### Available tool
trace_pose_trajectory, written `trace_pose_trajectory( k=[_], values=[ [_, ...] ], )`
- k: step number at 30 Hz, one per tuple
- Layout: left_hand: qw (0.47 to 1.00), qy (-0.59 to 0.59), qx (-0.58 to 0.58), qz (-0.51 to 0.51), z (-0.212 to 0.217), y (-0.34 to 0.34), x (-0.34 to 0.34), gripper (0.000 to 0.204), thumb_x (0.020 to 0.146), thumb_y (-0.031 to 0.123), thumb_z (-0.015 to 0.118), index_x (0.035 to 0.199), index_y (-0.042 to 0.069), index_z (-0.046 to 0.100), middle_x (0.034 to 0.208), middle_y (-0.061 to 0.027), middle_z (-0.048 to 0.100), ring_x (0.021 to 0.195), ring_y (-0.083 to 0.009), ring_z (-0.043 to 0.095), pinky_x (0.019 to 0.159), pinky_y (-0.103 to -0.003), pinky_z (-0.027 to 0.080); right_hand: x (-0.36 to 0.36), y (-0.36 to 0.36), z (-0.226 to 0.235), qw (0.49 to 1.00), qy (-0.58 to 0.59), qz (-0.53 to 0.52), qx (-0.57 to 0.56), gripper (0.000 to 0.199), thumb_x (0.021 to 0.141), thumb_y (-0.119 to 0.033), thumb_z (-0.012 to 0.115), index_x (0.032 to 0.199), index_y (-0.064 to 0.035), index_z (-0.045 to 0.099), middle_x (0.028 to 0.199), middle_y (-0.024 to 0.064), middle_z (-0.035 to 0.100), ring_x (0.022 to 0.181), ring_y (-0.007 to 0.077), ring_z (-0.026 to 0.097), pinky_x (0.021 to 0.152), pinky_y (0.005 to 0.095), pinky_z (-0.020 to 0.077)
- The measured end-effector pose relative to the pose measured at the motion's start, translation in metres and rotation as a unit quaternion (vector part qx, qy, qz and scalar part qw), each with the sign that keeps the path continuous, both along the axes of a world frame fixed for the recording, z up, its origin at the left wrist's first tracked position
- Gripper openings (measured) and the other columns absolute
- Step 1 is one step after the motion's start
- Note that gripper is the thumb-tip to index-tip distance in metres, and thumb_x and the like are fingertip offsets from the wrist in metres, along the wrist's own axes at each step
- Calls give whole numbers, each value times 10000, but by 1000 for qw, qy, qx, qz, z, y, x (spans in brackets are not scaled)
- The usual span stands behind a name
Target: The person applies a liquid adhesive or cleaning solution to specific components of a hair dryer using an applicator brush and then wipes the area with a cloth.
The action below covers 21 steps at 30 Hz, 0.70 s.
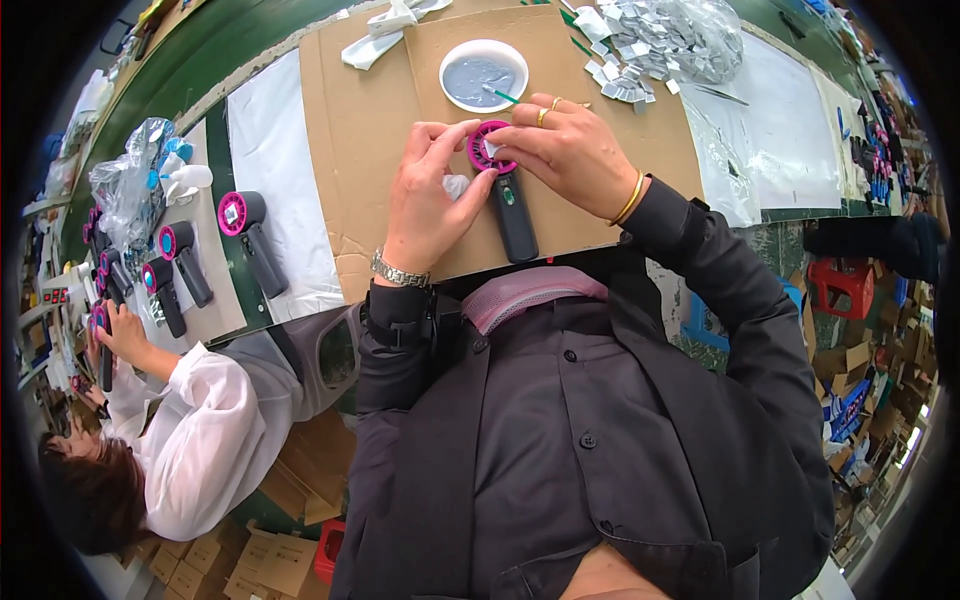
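A dark grey handheld fan (514, 225) with a magenta ring lies on the cardboard, its handle toward me. My left hand (428, 195) grips the fan's head between thumb and forefinger, with a crumpled white wad (456, 187) beside the thumb. A thin green stick (507, 98) sticks out of my right hand (573, 150), its pale tip over the white bowl (447, 88) of grey paste. The thumb and forefinger of that hand pinch at a small whitish square (491, 150) on the fan's hub; the fingers partly hide it.
Many small silver squares (640, 50) spill from a clear bag at the back right, near tweezers (718, 95). A white cloth (385, 35) lies at the back left. Several similar fans, one a magenta-ringed fan (262, 255), stand left, where a white-sleeved co-worker (210, 430) handles another.
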<state>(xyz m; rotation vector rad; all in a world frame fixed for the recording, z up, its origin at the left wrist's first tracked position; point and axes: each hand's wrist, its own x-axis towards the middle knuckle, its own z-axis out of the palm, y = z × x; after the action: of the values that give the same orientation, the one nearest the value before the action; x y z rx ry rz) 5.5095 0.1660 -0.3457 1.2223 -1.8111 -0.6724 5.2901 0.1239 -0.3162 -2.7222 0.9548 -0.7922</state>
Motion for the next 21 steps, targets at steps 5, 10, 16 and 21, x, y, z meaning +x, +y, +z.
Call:
trace_pose_trajectory(
  k=[5,10,16,21],
  values=[
    [1000,0,-21,-8,-2,0,1,542,798,87,847,1313,79,678,1101,-86,586,873,-204,601,720,-327,510,5,6,10,995,69,4,-68,221,902,-195,757,1106,-111,740,1007,52,686,975,260,658,833,383,520],
    [1000,-8,-27,-10,-1,-1,2,556,794,58,849,1326,76,689,1090,-68,577,850,-155,564,688,-281,482,7,-5,14,990,113,25,-83,232,871,-186,780,1083,-104,733,1018,63,686,997,262,663,847,392,517],
    [1000,6,-5,-11,2,1,0,555,799,54,843,1331,78,688,1095,-67,580,858,-154,559,702,-284,484,0,-2,0,998,27,18,-55,244,860,-171,776,1089,-99,733,995,59,684,1004,258,671,863,382,514],
    [1000,-1,-6,-10,1,-1,1,550,799,70,846,1325,86,686,1097,-73,585,845,-175,567,710,-305,495,3,5,7,996,60,0,-72,253,860,-188,779,1097,-112,734,987,61,691,1008,262,679,888,379,513]
  ],
)
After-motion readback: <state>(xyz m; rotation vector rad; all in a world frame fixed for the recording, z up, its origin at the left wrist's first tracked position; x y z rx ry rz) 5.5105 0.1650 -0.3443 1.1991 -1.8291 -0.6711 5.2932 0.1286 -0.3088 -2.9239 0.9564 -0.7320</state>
